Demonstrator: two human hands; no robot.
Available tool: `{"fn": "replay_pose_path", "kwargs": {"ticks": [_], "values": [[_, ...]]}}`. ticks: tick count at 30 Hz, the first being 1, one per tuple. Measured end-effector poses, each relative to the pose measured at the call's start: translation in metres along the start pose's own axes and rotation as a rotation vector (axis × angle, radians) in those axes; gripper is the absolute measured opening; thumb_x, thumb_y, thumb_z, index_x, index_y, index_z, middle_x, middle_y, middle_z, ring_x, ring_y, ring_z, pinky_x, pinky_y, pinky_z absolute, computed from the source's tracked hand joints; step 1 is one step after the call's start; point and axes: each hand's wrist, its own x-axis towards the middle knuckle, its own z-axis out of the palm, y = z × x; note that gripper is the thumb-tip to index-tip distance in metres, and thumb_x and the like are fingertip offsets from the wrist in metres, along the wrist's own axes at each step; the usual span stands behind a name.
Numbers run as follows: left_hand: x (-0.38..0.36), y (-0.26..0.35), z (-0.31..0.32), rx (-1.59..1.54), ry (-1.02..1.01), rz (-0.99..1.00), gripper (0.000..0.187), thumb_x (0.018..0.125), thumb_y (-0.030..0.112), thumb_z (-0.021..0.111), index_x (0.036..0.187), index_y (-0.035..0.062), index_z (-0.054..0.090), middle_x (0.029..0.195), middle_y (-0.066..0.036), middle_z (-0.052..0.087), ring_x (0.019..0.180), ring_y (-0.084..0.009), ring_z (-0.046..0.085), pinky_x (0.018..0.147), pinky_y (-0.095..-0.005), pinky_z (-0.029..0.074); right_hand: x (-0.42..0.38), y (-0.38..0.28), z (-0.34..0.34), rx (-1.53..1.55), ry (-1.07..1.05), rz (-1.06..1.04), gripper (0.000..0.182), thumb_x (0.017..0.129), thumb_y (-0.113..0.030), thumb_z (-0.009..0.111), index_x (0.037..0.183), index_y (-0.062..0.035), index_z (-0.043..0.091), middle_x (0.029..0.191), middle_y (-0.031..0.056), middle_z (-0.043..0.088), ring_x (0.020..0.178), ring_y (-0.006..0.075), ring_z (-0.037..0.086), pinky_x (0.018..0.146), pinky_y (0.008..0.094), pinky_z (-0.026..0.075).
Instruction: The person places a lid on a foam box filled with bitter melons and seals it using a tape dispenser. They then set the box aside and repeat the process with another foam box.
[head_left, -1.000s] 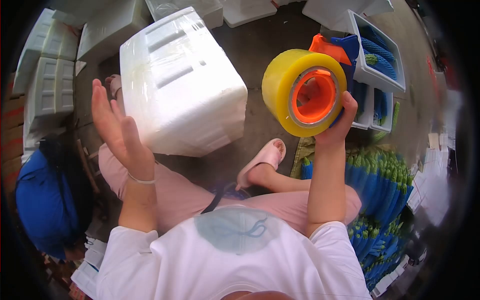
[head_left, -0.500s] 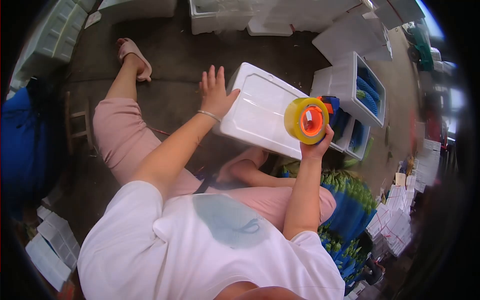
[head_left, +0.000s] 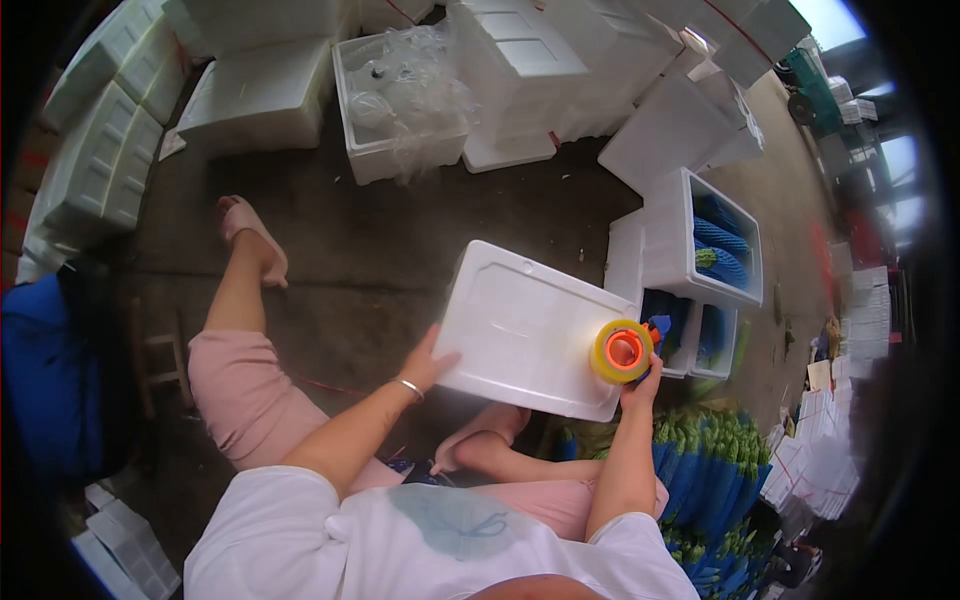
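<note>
White box: a foam box (head_left: 530, 330) lies between the two hands, in front of the seated person, its broad, rimmed face turned up and set at a slant; what it rests on I can't make out.
Left hand: the left hand (head_left: 430, 362) is against the box's left end, the thumb reaching over the broad face; whether it really grips, I can't tell. A bracelet (head_left: 411, 389) circles the wrist.
Right hand: the right hand (head_left: 642, 388) is closed around the tape dispenser (head_left: 655, 330), near the box's right end.
Tape: a fat yellow roll (head_left: 601, 352) with an orange core sits on the dispenser, over the box's right end; I can't tell if they touch.
Legs: one leg (head_left: 235, 290) stretches out to the left, the other is folded close behind the box.
Vegetables: green ones in blue netting (head_left: 700, 465) are heaped beside the right arm; more fill an open box (head_left: 665, 245) beyond the dispenser.
Across the floor (head_left: 350, 230): an open box (head_left: 405, 158) holds clear plastic (head_left: 410, 85), with white boxes stacked around it.
Far left: a small wooden stool (head_left: 165, 378) stands near something big and blue (head_left: 45, 370).
</note>
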Motion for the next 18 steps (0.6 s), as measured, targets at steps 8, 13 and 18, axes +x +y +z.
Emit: {"fn": "replay_pose_path", "kwargs": {"ticks": [8, 13, 18], "values": [[-0.008, -0.001, -0.004, -0.227, -0.038, -0.060, 0.072, 0.083, 0.014, 0.066, 0.143, 0.0053, 0.028, 0.119, -0.012, 0.057, 0.097, -0.0158, 0.058, 0.083, -0.0269, 0.048, 0.014, -0.001, -0.030, 0.121, -0.045, 0.109, 0.040, 0.082, -0.036, 0.055, 0.111, -0.0075, 0.056, 0.100, 0.0038, 0.063, 0.094, 0.0177, 0.060, 0.087, 0.0311, 0.046], [-0.025, 0.050, -0.037, -0.153, 0.092, 0.015, 0.062, 0.085, 0.020, 0.063, 0.139, 0.0079, 0.036, 0.117, -0.009, 0.058, 0.096, -0.0170, 0.059, 0.076, -0.0294, 0.050, -0.036, -0.031, 0.051, -0.035, -0.284, 0.025, 0.045, 0.085, -0.037, 0.049, 0.113, -0.0029, 0.055, 0.110, 0.0089, 0.061, 0.102, 0.0199, 0.058, 0.090, 0.0336, 0.045], [-0.096, 0.132, -0.148, -0.150, 0.202, -0.040, 0.054, 0.085, 0.032, 0.062, 0.130, 0.0062, 0.045, 0.105, -0.007, 0.060, 0.086, -0.0150, 0.060, 0.061, -0.0319, 0.052, -0.083, -0.036, 0.156, -0.007, -0.575, 0.020, 0.045, 0.085, -0.036, 0.046, 0.110, -0.0005, 0.056, 0.109, 0.0108, 0.062, 0.100, 0.0204, 0.059, 0.089, 0.0334, 0.046]]}}
